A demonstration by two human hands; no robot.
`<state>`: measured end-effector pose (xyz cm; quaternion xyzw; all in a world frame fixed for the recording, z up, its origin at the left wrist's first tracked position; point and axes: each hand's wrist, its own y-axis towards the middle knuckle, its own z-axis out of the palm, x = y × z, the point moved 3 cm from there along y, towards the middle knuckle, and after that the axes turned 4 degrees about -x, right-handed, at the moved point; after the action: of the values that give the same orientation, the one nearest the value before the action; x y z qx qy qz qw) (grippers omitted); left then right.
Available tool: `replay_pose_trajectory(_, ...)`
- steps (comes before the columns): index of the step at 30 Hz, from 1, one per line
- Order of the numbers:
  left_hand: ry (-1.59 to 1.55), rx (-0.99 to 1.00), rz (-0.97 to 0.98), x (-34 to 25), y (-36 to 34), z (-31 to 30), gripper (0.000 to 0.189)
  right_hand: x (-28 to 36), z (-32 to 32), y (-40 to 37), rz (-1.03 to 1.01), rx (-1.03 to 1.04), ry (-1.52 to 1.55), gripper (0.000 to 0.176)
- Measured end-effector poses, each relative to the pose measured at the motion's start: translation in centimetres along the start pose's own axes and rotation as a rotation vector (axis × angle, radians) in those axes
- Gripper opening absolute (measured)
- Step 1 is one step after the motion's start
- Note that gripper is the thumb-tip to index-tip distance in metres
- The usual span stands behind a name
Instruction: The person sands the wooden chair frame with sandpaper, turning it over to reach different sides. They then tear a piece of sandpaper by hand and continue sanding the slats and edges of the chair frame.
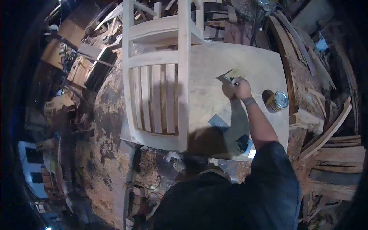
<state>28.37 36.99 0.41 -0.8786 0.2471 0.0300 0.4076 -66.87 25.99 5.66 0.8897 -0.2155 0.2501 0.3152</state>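
Note:
My right hand is closed around a small thin-bladed tool, which looks like a putty knife. Its tip points left, close over the pale wooden tabletop, beside a dark pointed mark or shadow. Most of the handle is hidden in my fingers. Right of my forearm, a small can with a shiny metal top stands on the board. To the left a bare wooden chair with a slatted back rests on the same table. My left hand is out of view.
A dark blue-grey square sheet lies on the tabletop, and another dark piece is near its front edge. Stacked planks and a curved wooden part crowd the right side. Sawdust covers the floor at left.

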Motion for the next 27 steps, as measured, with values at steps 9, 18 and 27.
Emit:
replay_pose_trajectory(9,-0.625,-0.450,0.441,-31.2,14.9,-29.0,0.035,16.5,-9.3,-2.9,0.551,-0.185,1.452,0.020)
replay_pose_trajectory(18,-0.442,-0.311,0.926,-48.1,17.1,-39.7,0.044,22.5,-13.1,-5.0,0.446,0.203,1.838,0.019)
replay_pose_trajectory(27,-0.606,-0.504,0.947,-47.3,12.3,-39.9,0.031,18.9,-9.8,-5.6,0.687,0.293,1.624,0.015)
